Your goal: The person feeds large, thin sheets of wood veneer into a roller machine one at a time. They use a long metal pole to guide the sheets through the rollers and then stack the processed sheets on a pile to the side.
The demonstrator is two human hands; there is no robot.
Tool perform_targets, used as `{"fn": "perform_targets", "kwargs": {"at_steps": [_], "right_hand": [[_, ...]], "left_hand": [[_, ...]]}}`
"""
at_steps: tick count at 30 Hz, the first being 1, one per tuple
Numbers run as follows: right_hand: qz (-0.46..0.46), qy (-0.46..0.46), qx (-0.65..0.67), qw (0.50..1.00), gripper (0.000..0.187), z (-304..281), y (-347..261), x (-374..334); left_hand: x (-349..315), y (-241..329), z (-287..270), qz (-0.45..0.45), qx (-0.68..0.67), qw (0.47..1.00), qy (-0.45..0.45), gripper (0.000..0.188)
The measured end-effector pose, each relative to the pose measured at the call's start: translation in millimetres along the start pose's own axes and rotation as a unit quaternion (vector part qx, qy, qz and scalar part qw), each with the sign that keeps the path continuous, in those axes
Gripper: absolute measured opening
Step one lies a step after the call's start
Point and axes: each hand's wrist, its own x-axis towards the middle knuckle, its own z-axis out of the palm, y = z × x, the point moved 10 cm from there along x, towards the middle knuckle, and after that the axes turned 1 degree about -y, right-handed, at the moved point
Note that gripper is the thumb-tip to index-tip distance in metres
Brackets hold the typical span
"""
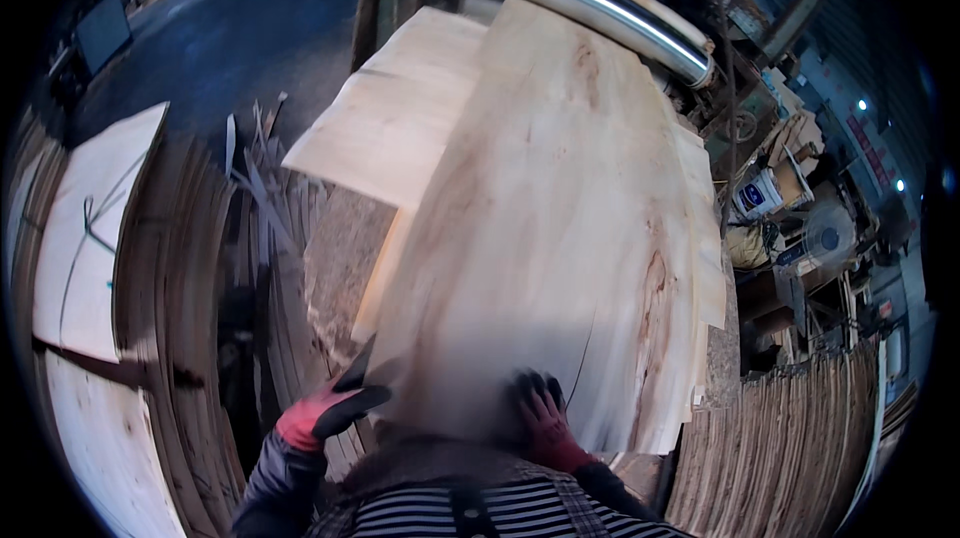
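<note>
A large pale wood veneer sheet (540, 228) with brown grain streaks lies before me, stretching away to a shiny metal roller (590, 8). My left hand (330, 410), in a red glove with dark fingers, is at the sheet's near left corner. Its thumb and fingers are spread; whether they touch the edge is hard to see. Flat on the near part of the sheet rests my right hand (545, 428), gloved alike, fingers extended beside a thin crack. A second pale veneer piece (400, 108) sticks out at the far left of the large sheet.
Tied veneer stacks (90, 238) stand on the left, with loose scrap strips (265, 188) beside them. At the near right is another veneer stack (775, 443). A white bucket (758, 196) and a round fan (828, 233) sit beyond it, by machinery.
</note>
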Motion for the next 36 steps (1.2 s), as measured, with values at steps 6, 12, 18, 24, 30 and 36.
{"fn": "perform_targets", "kwargs": {"at_steps": [6,12,18,24,30,36], "right_hand": [[0.161,0.234,0.101,0.953,0.057,-26,21,-92],[0.239,0.355,0.618,0.659,0.046,-60,58,-157],[0.189,0.223,-0.081,0.953,0.035,-112,-3,-93],[0.167,0.138,-0.103,0.971,0.063,-98,43,15],[0.155,0.187,-0.156,0.958,0.059,-91,140,132],[0.178,0.203,-0.203,0.941,0.058,-94,232,261]], "left_hand": [[-36,70,127,0.031,0.234,0.952,-0.194,0.078],[-70,54,163,0.262,0.198,0.884,-0.333,0.072],[-7,16,10,0.277,0.213,0.930,0.109,0.061],[15,-59,-35,0.179,0.321,0.900,0.235,0.059],[20,-74,-41,0.017,0.438,0.854,0.281,0.056],[13,-53,-30,0.015,0.407,0.858,0.313,0.044]]}}
